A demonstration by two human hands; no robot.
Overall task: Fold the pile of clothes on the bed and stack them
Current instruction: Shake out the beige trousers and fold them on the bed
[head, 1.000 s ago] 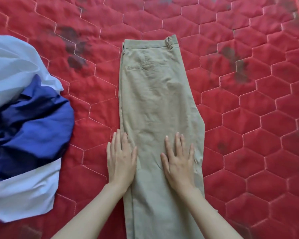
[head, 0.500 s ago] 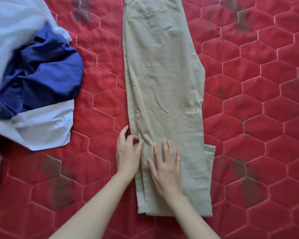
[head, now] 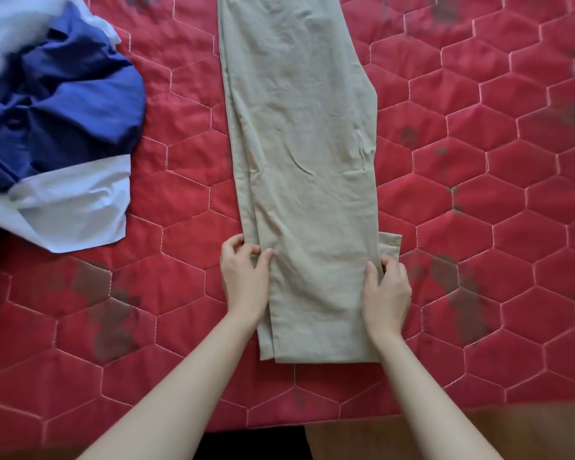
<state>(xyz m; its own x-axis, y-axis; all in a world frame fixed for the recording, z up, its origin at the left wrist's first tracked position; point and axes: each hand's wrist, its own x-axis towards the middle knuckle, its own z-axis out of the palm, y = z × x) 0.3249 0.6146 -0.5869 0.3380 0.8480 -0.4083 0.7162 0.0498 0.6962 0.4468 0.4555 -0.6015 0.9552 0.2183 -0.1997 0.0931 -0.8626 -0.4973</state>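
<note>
Khaki trousers (head: pixel 306 154), folded lengthwise leg over leg, lie flat down the middle of the red quilted bed (head: pixel 478 227), hems nearest me. My left hand (head: pixel 244 277) pinches the left edge of the legs a little above the hem, thumb on top of the cloth. My right hand (head: pixel 387 288) grips the right edge at the same height, fingers curled round it. A small flap of the lower leg's hem sticks out just beyond my right hand. At the left lies a crumpled pile: a dark blue garment (head: pixel 63 104) on top of a white one (head: pixel 73 207).
The bed's near edge runs along the bottom, with brown wooden floor (head: pixel 478 433) below it. Dark stains mark the quilt near both hands. Bare quilt stretches to the right of the trousers.
My hands slid down the legs from flat pressing to the two side edges, and both now grip the cloth near the hems. The view tipped down toward the bed's near edge.
</note>
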